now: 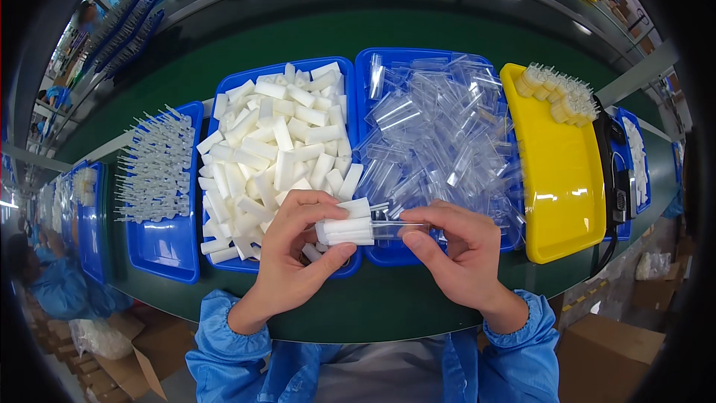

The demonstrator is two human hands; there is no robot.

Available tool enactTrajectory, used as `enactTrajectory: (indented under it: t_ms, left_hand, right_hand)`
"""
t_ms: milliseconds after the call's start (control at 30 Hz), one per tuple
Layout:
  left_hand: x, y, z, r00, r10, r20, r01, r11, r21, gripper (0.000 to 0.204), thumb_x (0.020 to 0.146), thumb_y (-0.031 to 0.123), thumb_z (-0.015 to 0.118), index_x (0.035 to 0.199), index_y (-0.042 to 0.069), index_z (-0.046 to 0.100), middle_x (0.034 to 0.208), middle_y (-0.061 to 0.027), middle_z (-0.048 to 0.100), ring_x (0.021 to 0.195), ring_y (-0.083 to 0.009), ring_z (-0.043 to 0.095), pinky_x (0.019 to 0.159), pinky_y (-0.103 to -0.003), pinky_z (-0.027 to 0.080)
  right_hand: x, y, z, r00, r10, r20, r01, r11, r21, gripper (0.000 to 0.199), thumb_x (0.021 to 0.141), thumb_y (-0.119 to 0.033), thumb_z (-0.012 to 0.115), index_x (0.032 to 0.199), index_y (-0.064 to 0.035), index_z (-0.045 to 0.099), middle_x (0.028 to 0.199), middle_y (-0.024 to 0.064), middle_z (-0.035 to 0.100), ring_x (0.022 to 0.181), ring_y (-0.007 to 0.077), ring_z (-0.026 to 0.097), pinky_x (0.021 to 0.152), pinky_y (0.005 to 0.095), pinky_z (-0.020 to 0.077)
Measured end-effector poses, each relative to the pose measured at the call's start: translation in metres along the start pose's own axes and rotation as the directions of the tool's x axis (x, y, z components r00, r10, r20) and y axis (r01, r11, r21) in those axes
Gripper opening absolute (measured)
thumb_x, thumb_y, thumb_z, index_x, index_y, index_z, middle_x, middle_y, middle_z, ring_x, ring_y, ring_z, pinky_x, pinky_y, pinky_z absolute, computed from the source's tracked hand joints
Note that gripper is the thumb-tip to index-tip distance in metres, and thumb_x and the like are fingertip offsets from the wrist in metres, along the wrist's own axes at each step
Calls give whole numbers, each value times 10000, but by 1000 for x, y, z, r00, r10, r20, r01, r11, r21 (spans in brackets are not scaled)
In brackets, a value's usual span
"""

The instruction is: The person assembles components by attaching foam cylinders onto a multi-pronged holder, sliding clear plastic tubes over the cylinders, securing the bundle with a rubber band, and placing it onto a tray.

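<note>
In front of the trays, my left hand is closed round several white foam pieces lying side by side. My right hand pinches clear plastic tubes, which meet the right ends of the foam pieces. How far the foam sits inside the tubes I cannot tell. Just beyond my left hand, a blue tray is heaped with short white foam pieces. Beyond my right hand stands another blue tray full of loose clear tubes.
To the right, a yellow tray carries a cluster of cream pieces with clear tips at its far end. A blue tray on the left holds rows of thin-tipped pieces. Cardboard boxes stand below the green table. A co-worker's blue sleeve shows at far left.
</note>
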State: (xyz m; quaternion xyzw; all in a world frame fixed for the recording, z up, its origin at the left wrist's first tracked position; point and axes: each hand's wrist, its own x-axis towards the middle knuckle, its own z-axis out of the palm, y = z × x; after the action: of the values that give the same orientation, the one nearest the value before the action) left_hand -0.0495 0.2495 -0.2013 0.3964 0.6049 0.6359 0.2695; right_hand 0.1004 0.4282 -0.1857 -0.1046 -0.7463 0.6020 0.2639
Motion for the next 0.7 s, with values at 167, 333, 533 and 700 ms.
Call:
enactTrajectory:
  t_ms: [167,333,533,700]
  left_hand:
    - [-3,6,0,1000,-7,-7,8,981,193,336,840,2,766,1163,56,690,1239,-94,521,1044,-166,623,788,-280,515]
    - [-4,6,2,997,7,-76,7,982,190,279,829,43,783,1101,59,726,1199,-97,561,940,-172,631,756,-275,497]
    - [-3,5,2,998,13,-69,4,970,244,269,838,30,773,1101,47,718,1191,-108,560,943,-185,648,757,-283,505]
    - [-5,6,4,994,3,-109,18,980,196,257,843,30,766,1093,43,711,1190,-118,556,973,-197,647,761,-288,509]
  right_hand:
    - [-2,-7,1,1000,19,21,-21,998,56,198,860,41,719,1056,74,713,816,133,708,729,146,647,650,253,473]
    - [-2,-9,1,1000,-12,11,13,999,-40,192,848,42,725,1037,78,715,803,140,709,704,145,644,626,250,467]
    - [-5,-4,6,999,-29,-28,28,999,-38,211,835,27,749,1042,56,719,776,123,696,649,129,635,582,238,461]
    - [-4,-8,9,999,-15,-36,12,998,-64,231,829,13,771,1053,36,721,746,108,684,608,123,630,546,239,460]
